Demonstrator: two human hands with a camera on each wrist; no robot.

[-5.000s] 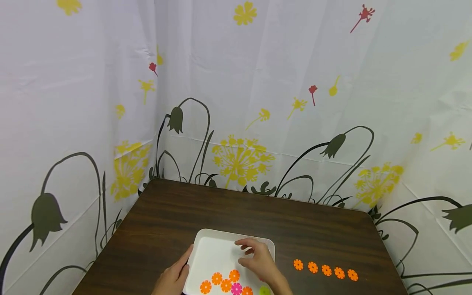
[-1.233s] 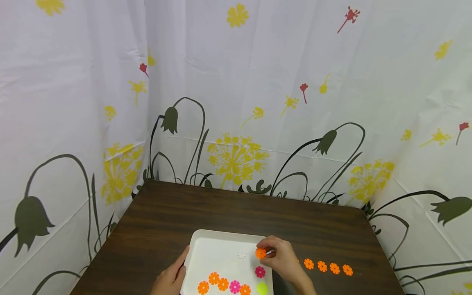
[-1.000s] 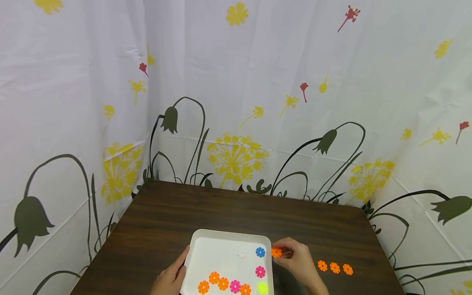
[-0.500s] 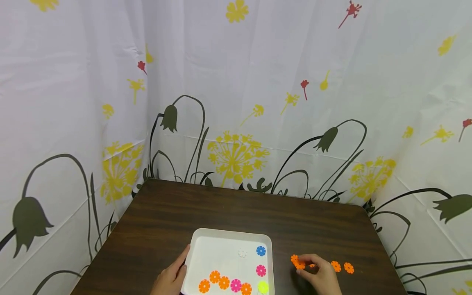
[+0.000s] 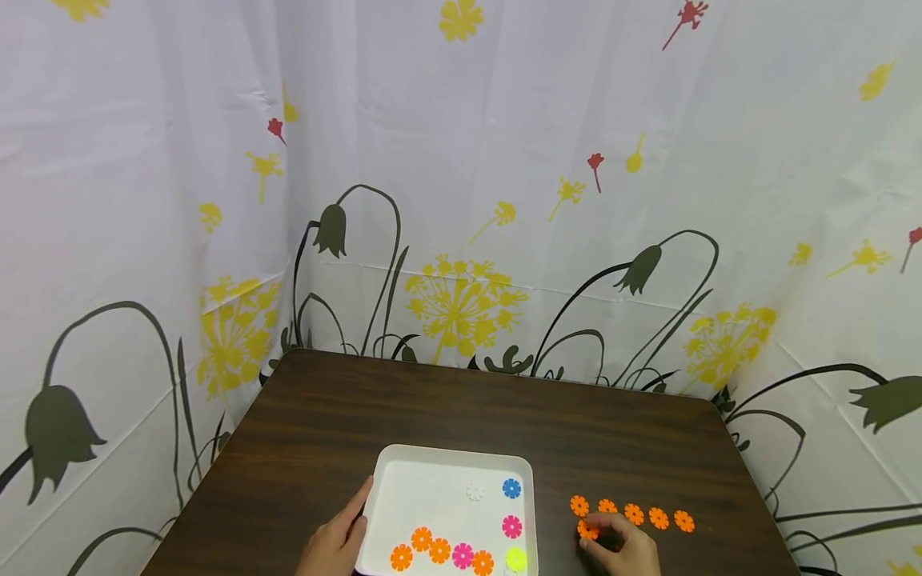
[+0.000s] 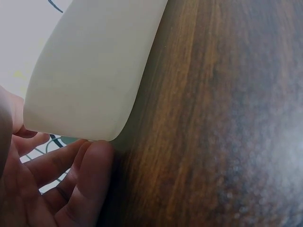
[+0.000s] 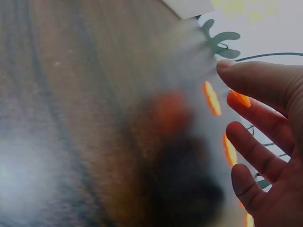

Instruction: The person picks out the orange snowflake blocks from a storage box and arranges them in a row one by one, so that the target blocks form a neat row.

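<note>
My left hand (image 5: 334, 538) grips the left side of a white tray (image 5: 382, 480). In the left wrist view its fingers (image 6: 92, 175) curl against the tray's outer wall (image 6: 94, 71), thumb side at the rim. Between thumb and fingertips, my right hand (image 5: 628, 546) pinches a notched orange plastic disc (image 5: 587, 530), just in front of the leftmost disc (image 5: 579, 506) of an orange row on the table. In the right wrist view that orange disc (image 7: 242, 98) shows partly behind the right hand's (image 7: 270, 123) index finger.
Inside the tray lie several orange discs (image 5: 401, 558), pink discs (image 5: 512, 526), a blue disc (image 5: 511, 488), a yellow disc (image 5: 515, 559) and a white disc (image 5: 475, 492). More orange discs (image 5: 659, 518) line the brown table (image 5: 324, 432). A flowered curtain (image 5: 576, 96) hangs behind.
My right hand has carried an orange disc from the tray rightward to the row, then slightly toward me. The blue disc in the tray has come into sight. My left hand stays on the tray.
</note>
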